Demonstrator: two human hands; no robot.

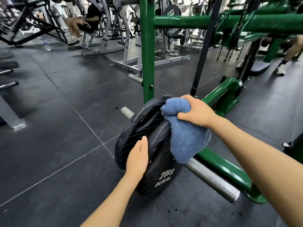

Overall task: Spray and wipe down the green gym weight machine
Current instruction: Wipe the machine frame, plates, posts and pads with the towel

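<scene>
Steelwork in green fills the view beyond both hands: the green weight machine [148, 51] rises as an upright post just above and behind the right hand, with a cross tube running off to the right at the top and a low base rail [218, 163] passing beneath the right forearm. Next in size, two black weight plates lean together on a storage peg directly under the hands, the near plate [157, 171] marked 20kg and the far plate [141, 126] showing a ribbed rim beaded with droplets (spray, most likely, though no bottle is in view). A bare steel sleeve [213, 177] juts out from the base rail below the right wrist. The blue cloth [185, 138] hangs from the right hand [196, 112], whose fingers are clenched round its bunched top; the cloth drapes over the upper edge of the near plate and down its right side. The left hand [139, 158] lies with fingers straight and together, flat against the rim where the two plates meet, seemingly steadying them. The step in hand looks like wiping the wetted plates rather than the frame itself. The next move probably calls for dragging the cloth down and round the rim while the left palm keeps the plates from rocking, then carrying it on to the green tubing. Small dark wet spots [172, 210] dot the floor [57, 128] below the left forearm.
</scene>
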